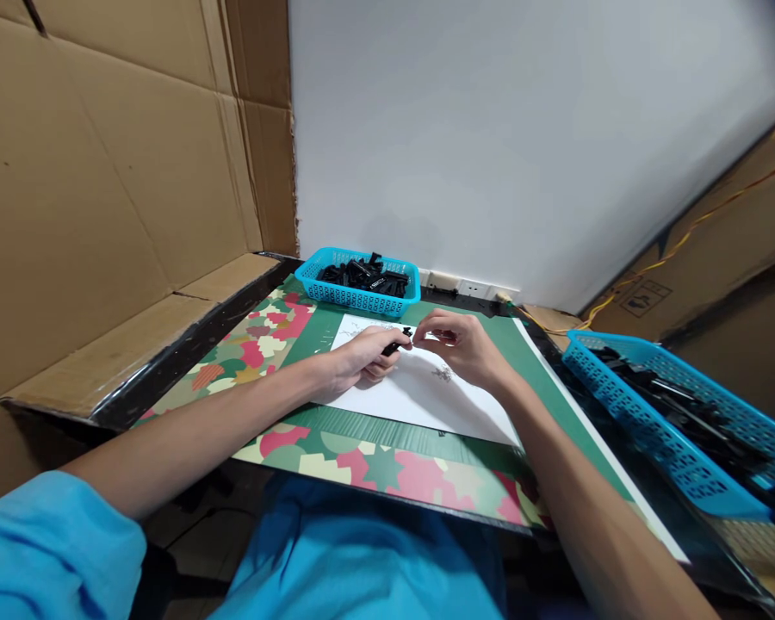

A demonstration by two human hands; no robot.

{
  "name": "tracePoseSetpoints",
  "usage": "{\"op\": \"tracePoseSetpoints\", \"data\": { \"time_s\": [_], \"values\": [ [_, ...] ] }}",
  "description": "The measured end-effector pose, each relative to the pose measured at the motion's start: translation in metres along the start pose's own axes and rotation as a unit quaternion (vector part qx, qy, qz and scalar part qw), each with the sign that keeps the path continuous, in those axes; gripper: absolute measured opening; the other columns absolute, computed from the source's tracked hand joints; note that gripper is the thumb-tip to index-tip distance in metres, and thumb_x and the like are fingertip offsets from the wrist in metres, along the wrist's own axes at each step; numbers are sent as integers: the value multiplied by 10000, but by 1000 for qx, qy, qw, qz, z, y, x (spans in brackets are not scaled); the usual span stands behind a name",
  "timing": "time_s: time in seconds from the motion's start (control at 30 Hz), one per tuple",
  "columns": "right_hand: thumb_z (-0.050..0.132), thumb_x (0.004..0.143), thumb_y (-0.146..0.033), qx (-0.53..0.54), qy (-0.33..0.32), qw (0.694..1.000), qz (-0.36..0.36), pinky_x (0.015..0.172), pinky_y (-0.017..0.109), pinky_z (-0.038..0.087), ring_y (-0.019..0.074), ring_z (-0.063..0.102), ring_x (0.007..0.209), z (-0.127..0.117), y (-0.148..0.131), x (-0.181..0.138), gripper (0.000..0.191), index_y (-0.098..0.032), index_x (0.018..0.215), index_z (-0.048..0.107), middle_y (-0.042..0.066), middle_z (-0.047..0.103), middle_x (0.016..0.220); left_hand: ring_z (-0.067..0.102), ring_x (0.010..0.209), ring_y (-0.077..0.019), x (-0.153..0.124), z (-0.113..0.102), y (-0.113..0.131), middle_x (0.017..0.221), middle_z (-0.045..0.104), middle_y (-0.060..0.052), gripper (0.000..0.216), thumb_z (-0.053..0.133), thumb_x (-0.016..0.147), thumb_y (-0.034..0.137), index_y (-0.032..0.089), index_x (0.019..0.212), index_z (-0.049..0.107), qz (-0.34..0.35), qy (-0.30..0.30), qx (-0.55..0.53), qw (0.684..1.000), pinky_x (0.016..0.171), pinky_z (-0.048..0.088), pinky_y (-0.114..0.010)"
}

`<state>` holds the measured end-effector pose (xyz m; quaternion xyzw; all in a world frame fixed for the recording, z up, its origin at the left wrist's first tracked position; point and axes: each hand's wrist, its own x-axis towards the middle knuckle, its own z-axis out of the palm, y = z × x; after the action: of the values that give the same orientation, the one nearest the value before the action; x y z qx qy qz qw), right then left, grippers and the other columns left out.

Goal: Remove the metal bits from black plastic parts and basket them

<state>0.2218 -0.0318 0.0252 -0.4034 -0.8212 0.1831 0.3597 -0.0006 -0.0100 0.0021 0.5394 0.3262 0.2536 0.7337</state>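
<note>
The left hand (362, 357) is gripping a black part (395, 346) just above the white sheet (419, 403), which is lying on the green mat (323, 331). The right hand (466, 346) is pinching its fingertips together just beside the part's tip, though whether anything is sitting between them is too small to tell. A blue basket (362, 301) of black pieces is standing behind the sheet, and a second basket (659, 439) is sitting well off to the right.

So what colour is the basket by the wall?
The basket is turquoise blue, clearest in the head view.
</note>
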Motion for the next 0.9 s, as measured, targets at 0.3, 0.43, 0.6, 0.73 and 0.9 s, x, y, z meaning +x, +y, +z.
{"op": "tracePoseSetpoints", "data": {
  "time_s": [0.3, 0.43, 0.6, 0.73, 0.9],
  "values": [
    [687, 968, -305, 0, -4, 1000, 10, 675, 330, 434, 160, 581, 757, 0, 1, 0, 157, -208, 891, 784, 70, 734, 965, 145, 432, -61, 7, -3, -3, 586, 287, 94, 260, 635, 955, 375, 234, 840, 448, 1, 36, 13, 999, 459, 91, -222],
    [677, 959, -283, 4, -7, 1000, 15, 655, 322, 410, 155, 557, 739, -1, 2, 0, 146, -202, 875, 766, 62, 724, 940, 164, 426, -60, 7, -2, -3, 582, 287, 92, 264, 638, 950, 343, 239, 829, 427, 7, 41, 21, 999, 464, 88, -229],
    [685, 978, -369, 4, -12, 999, 40, 602, 304, 375, 139, 494, 671, -2, 3, 0, 200, -189, 917, 750, 44, 690, 852, 174, 420, -53, 4, 4, 3, 571, 309, 91, 255, 612, 980, 294, 231, 814, 428, 23, 49, 14, 998, 459, 87, -231],
    [650, 1004, -505, -6, -34, 997, 75, 554, 293, 329, 133, 438, 618, 2, 5, -1, 340, -187, 962, 762, 27, 639, 765, 155, 420, -58, 2, 7, 6, 547, 259, 104, 248, 576, 1012, 262, 227, 810, 436, 44, 58, -1, 997, 449, 86, -229],
    [641, 1003, -552, 14, -16, 997, 72, 572, 293, 346, 139, 450, 638, 11, 8, 0, 393, -184, 928, 756, 37, 656, 795, 154, 415, -56, 9, 1, 1, 555, 289, 100, 206, 600, 1005, 309, 223, 858, 484, 35, 64, 4, 997, 444, 68, -221]
  ]
}}
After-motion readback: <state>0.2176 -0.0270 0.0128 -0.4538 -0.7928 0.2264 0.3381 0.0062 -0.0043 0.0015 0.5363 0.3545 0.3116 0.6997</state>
